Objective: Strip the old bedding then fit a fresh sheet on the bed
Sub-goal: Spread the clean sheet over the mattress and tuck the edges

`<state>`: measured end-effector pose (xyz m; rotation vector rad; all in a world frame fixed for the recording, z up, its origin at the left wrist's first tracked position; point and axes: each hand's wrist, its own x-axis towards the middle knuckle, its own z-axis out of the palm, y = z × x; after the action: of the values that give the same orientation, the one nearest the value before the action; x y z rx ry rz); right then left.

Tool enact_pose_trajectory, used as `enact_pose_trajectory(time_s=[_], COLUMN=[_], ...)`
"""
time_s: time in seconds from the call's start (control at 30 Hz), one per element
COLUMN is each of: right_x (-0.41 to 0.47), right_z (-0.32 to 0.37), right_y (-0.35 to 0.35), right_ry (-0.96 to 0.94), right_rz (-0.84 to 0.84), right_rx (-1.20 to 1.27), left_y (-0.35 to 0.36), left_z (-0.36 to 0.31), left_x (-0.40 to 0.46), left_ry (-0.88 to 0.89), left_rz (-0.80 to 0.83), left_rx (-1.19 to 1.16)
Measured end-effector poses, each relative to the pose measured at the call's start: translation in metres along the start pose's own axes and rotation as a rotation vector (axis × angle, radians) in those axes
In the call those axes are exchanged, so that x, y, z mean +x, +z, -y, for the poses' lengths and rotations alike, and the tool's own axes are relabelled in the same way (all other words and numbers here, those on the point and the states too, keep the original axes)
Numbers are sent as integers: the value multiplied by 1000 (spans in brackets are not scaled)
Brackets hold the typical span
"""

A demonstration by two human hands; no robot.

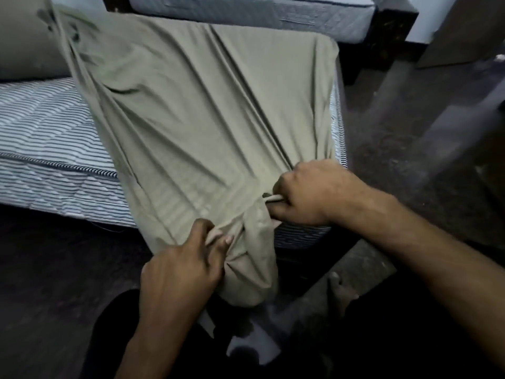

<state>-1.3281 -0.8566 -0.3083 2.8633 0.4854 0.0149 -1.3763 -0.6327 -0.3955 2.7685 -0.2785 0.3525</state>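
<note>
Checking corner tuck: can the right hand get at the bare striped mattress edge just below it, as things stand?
Probably yes. The striped mattress edge lies uncovered just below the right hand, with nothing between them. But that hand grips a bunched fold of the green sheet, so it would have to let go or drag the cloth along.

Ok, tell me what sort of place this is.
Probably a bedroom: a striped mattress on a dark bed frame, an olive sheet stretched over its corner, and a pillow at the left.
</note>
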Motion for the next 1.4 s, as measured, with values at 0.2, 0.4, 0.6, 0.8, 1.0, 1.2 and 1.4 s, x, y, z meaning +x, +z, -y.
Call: enact_pose_trajectory(time_s=[0.2, 0.4, 0.6, 0.8, 1.0, 1.2, 1.4], right_x=[-27, -27, -43, -59, -58, -54, -46], right_z=[-12, -16, -16, -44, -62, -60, -40], right_y=[6, 16, 47, 31, 6, -1, 5], right_ry=[-11, -32, -48, -107, -11, -64, -233], right_rz=[84, 80, -34, 31, 120, 198, 318], right_rx=[56, 85, 33, 293, 467, 648, 662], left_y=[4, 23, 45, 37, 49, 9, -23], left_z=[-34, -31, -31, -17, -13, -26, 21], left_x=[10, 23, 32, 71, 126, 106, 50], left_ry=[96, 165, 216, 546, 633, 451, 465], left_rz=[382, 462, 316, -127, -211, -129, -80], left_rx=[170, 128, 9, -17, -78, -323, -109])
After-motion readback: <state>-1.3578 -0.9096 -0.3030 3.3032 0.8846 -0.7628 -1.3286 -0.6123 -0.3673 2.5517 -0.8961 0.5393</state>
